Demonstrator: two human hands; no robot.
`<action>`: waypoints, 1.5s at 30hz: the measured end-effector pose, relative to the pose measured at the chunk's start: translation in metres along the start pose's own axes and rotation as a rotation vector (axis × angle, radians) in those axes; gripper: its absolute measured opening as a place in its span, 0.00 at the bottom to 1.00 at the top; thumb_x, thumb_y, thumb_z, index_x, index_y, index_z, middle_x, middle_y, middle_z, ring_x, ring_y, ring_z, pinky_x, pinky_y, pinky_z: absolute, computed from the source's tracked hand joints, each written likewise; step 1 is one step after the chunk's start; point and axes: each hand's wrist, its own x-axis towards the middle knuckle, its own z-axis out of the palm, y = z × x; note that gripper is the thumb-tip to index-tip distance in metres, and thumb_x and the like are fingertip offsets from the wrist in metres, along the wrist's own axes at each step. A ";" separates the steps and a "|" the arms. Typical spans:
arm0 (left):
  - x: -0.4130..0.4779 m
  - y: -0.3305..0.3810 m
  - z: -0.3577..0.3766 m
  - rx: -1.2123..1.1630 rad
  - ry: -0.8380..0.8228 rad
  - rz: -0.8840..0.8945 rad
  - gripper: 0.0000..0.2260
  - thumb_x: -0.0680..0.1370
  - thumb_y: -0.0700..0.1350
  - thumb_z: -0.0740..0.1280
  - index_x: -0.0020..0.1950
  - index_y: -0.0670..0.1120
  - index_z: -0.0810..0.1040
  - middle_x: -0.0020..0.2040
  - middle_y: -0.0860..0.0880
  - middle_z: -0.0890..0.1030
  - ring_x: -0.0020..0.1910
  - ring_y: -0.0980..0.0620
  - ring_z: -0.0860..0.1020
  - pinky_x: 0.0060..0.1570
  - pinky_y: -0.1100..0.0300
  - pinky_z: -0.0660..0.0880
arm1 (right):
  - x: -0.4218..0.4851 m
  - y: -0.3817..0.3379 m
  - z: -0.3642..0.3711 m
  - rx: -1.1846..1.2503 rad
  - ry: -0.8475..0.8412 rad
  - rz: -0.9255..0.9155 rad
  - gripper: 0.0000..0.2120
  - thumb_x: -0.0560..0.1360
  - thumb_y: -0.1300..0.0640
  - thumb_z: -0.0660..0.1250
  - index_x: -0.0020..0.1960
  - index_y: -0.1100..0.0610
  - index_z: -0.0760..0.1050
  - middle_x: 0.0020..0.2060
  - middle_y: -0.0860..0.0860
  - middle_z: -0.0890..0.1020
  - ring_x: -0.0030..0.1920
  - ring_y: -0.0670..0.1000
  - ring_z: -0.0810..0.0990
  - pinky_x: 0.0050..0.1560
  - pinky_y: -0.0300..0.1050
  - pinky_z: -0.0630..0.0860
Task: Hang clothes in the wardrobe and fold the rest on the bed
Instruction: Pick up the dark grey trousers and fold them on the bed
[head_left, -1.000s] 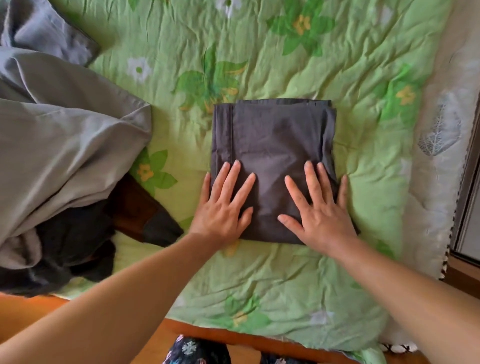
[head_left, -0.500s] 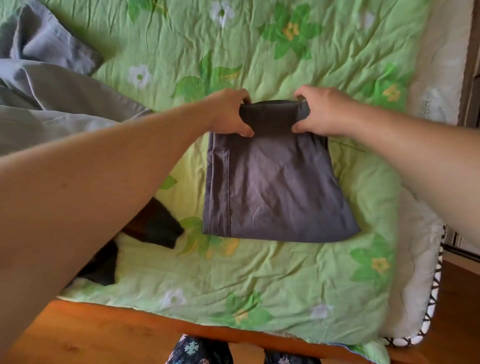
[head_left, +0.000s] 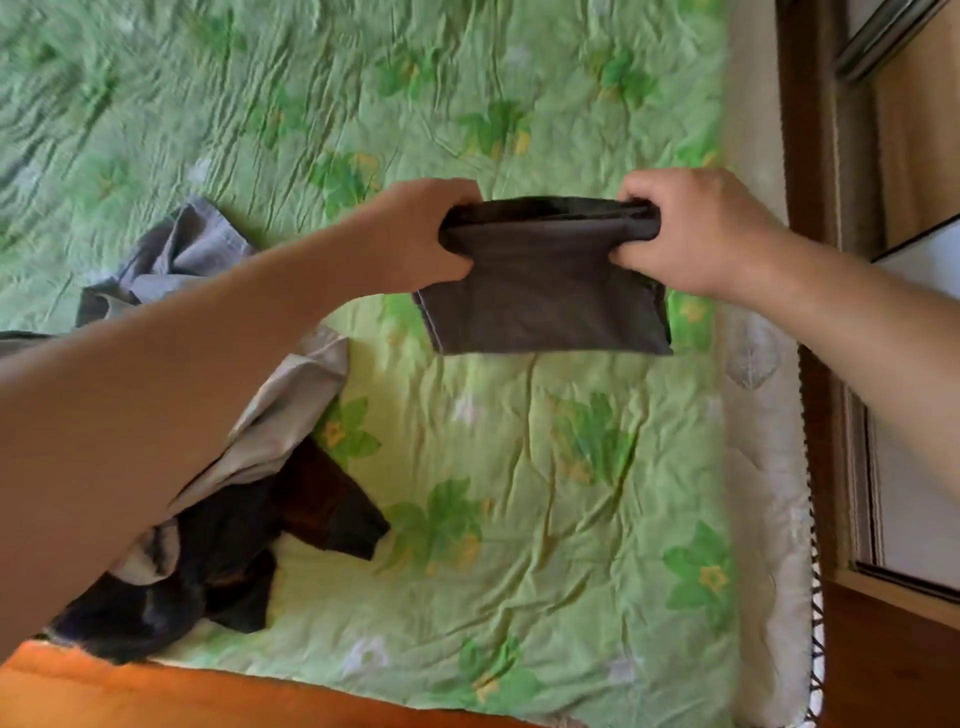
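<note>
A folded dark grey garment (head_left: 545, 306) hangs in the air above the bed, held by its top edge. My left hand (head_left: 415, 234) grips the left end of that edge and my right hand (head_left: 696, 234) grips the right end, fingers curled round the cloth. Beneath it lies the green flowered quilt (head_left: 519, 493) that covers the bed. A heap of unfolded clothes sits at the left: a light grey garment (head_left: 280, 415) on top and dark brown and black clothes (head_left: 234, 561) under it, partly hidden by my left forearm.
The bed's orange wooden frame (head_left: 208, 696) runs along the bottom edge. A white patterned sheet (head_left: 763, 415) edges the quilt on the right. Beyond it stands wooden furniture with a sliding door (head_left: 914, 364), and a brown floor (head_left: 893, 670) shows at bottom right.
My hands went from pressing flat on the folded garment to gripping its far edge, then lifted it off the quilt. The view has swung toward the right side of the bed.
</note>
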 end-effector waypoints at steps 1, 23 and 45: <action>-0.009 0.008 -0.007 0.047 0.081 0.030 0.10 0.72 0.41 0.70 0.51 0.51 0.75 0.38 0.55 0.74 0.38 0.50 0.74 0.32 0.59 0.66 | -0.006 -0.006 -0.013 -0.015 0.040 -0.057 0.08 0.70 0.59 0.72 0.47 0.56 0.76 0.38 0.53 0.77 0.41 0.58 0.75 0.39 0.51 0.72; -0.004 -0.084 0.253 0.320 0.156 -0.093 0.31 0.81 0.63 0.54 0.82 0.58 0.49 0.82 0.41 0.42 0.81 0.41 0.40 0.78 0.38 0.45 | -0.038 0.054 0.255 -0.359 0.002 0.125 0.38 0.78 0.28 0.49 0.82 0.43 0.45 0.82 0.55 0.45 0.81 0.65 0.42 0.73 0.77 0.45; -0.034 -0.080 0.198 -0.809 0.087 -0.581 0.25 0.75 0.45 0.75 0.66 0.65 0.73 0.68 0.51 0.75 0.61 0.48 0.80 0.54 0.47 0.81 | -0.077 0.066 0.208 0.975 0.048 0.857 0.20 0.72 0.58 0.76 0.58 0.40 0.78 0.55 0.50 0.80 0.54 0.55 0.80 0.48 0.48 0.76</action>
